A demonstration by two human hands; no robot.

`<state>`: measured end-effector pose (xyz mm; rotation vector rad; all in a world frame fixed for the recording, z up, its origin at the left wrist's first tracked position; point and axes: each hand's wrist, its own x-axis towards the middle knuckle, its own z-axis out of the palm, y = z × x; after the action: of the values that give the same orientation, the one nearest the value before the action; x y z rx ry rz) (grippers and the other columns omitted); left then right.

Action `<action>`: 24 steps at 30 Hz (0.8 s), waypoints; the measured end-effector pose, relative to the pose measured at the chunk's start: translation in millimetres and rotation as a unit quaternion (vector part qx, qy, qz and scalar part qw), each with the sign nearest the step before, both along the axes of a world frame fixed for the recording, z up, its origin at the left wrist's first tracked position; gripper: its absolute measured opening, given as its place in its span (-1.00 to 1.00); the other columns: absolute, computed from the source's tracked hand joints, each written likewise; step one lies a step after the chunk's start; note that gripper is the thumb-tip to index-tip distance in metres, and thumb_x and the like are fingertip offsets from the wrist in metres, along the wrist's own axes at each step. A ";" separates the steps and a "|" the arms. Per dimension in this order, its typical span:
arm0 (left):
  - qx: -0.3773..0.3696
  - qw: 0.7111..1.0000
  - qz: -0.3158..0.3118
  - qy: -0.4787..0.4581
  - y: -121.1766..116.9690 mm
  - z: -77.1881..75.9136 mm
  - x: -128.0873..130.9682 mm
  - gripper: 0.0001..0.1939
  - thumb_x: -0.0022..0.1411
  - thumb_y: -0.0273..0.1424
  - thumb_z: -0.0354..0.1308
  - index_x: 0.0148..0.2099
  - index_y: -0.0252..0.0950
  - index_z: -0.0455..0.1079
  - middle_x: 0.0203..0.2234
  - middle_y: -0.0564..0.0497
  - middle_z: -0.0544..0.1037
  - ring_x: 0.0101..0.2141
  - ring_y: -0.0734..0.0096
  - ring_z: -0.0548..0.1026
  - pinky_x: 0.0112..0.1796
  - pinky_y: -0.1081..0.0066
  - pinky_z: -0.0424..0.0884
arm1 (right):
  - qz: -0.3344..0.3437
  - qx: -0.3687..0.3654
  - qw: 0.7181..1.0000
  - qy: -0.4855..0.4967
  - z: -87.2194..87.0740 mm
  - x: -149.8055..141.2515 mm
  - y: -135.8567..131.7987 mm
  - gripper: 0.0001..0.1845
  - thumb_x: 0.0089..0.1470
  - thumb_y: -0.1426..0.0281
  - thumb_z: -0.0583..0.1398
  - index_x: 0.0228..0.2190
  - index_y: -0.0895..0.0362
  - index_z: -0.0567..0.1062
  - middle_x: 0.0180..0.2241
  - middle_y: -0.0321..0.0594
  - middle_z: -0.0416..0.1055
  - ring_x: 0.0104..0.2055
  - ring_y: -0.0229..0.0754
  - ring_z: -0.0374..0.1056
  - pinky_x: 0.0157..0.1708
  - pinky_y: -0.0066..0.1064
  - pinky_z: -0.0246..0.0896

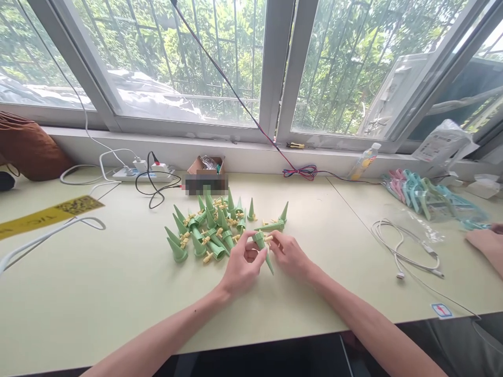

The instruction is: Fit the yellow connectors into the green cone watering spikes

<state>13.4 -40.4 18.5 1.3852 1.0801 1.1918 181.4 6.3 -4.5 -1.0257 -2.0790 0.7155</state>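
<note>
My left hand (240, 268) is closed around a green plastic watering spike (259, 240), whose pointed end slants down to the right. On the spike's side sits a small yellow valve (269, 239), and the fingertips of my right hand (291, 254) pinch it. Just beyond my left hand lies a pile of similar green spikes (214, 233), some upright on their caps, others on their sides, with yellow valves among them. Two more spikes (271, 225) are behind my right hand, one lying flat and one standing.
Along the window wall are a power strip (145, 175) with cables, a small cardboard box (217, 164), coiled wires (301, 172) and a bottle (364, 161). Clothes hangers (424, 193) and a white cable (393, 246) lie right. Another person's hand (487, 243) rests at the right edge.
</note>
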 end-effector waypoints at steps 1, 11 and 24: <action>-0.017 1.000 -0.006 -0.006 1.0 -0.7 0.2 -0.67 0.25 -0.21 0.17 -0.02 -0.18 0.20 -0.47 0.12 0.46 -0.66 0.62 0.31 -0.64 0.57 0.28 | -0.003 -0.011 1.000 0.023 1.6 2.2 0.9 -0.79 0.31 0.34 0.00 -0.32 0.12 0.36 -0.46 -0.30 0.35 -0.50 -0.28 0.22 -0.47 -0.45 0.12; -0.047 0.998 -0.025 0.035 4.9 -7.0 -0.1 -0.63 0.27 -0.20 0.13 0.05 -0.18 0.17 -0.58 0.21 0.33 -0.69 0.58 0.32 -0.65 0.58 0.25 | -0.003 -0.112 0.981 0.161 8.4 5.4 0.9 -0.71 0.25 0.19 0.12 -0.34 0.14 0.46 -0.55 -0.30 0.38 -0.57 -0.29 0.34 -0.52 -0.43 0.32; -0.033 0.999 -0.029 0.021 2.4 -6.8 2.4 -0.64 0.28 -0.20 0.13 0.05 -0.19 0.20 -0.55 0.17 0.37 -0.68 0.60 0.32 -0.63 0.57 0.27 | -0.029 -0.153 0.954 0.256 12.0 4.1 1.7 -0.72 0.10 0.17 0.28 -0.36 0.14 0.46 -0.52 -0.31 0.39 -0.56 -0.29 0.33 -0.58 -0.44 0.33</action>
<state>15.8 -38.0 11.7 1.3859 1.0920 1.0798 185.5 8.0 7.5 -0.9341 -1.5136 1.1613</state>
